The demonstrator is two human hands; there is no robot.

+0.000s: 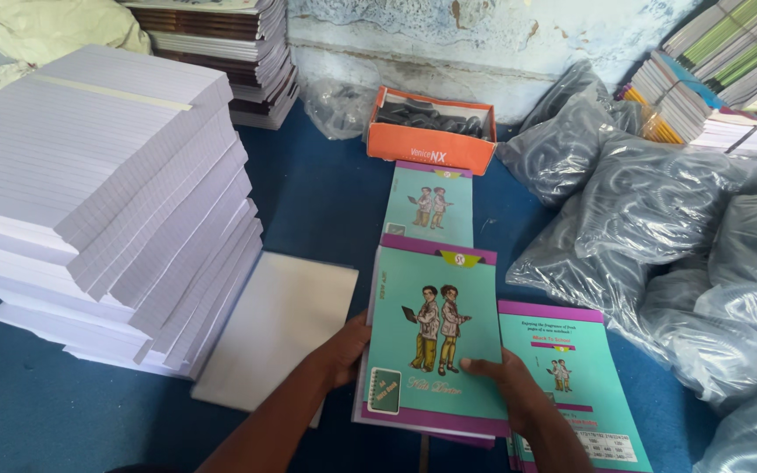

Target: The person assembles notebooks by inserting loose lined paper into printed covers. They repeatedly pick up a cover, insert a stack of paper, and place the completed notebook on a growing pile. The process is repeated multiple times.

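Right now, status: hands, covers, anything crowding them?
Left hand and right hand both grip the teal cover stack. White sheet lies left, more covers right. Ruled paper pile close by left.

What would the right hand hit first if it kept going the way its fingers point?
The right hand points up-left, its fingers already resting on the teal notebook cover. Going on, it would just slide across that cover toward the left hand at the far edge, probably.

Bare forearms, seemingly no sleeves
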